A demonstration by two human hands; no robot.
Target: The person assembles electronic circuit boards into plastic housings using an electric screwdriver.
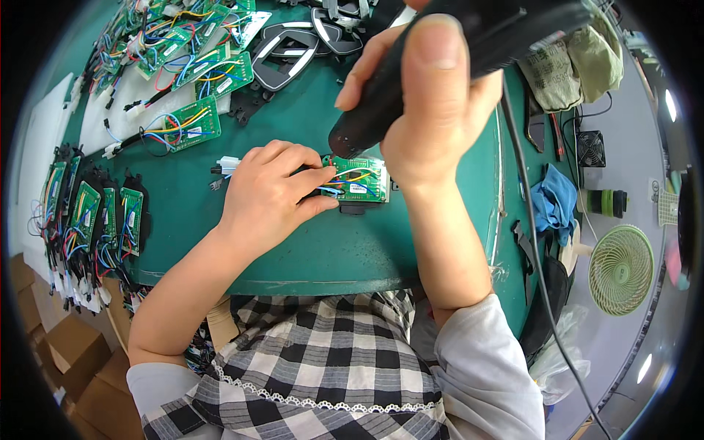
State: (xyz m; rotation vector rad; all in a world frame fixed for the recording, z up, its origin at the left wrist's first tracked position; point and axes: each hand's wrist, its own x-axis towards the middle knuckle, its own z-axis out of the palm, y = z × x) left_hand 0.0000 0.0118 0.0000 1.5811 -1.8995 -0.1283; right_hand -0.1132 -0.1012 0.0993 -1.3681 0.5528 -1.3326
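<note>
A green circuit board (pixel 375 185) with coloured wires and white labels lies on the table in front of me, over a black plastic piece (pixel 353 210) whose edge juts out below it. My left hand (pixel 273 187) grips the board's left end and its wires between thumb and fingers. White connectors (pixel 229 163) stick out on the far side of that hand. Above the board, my right hand (pixel 433 110) is wrapped round a thick black electric screwdriver (pixel 378 103). Its blunt lower end hangs close to the board's far left corner; whether a bit touches the board is hidden.
Wired boards (pixel 194 121) are heaped at the far left, and several mounted ones (pixel 132 220) stand at the left edge. Black frames (pixel 286 55) lie at the back. A cable (pixel 522 176) runs down the right, near a blue cloth (pixel 555 202) and a green fan (pixel 622 269).
</note>
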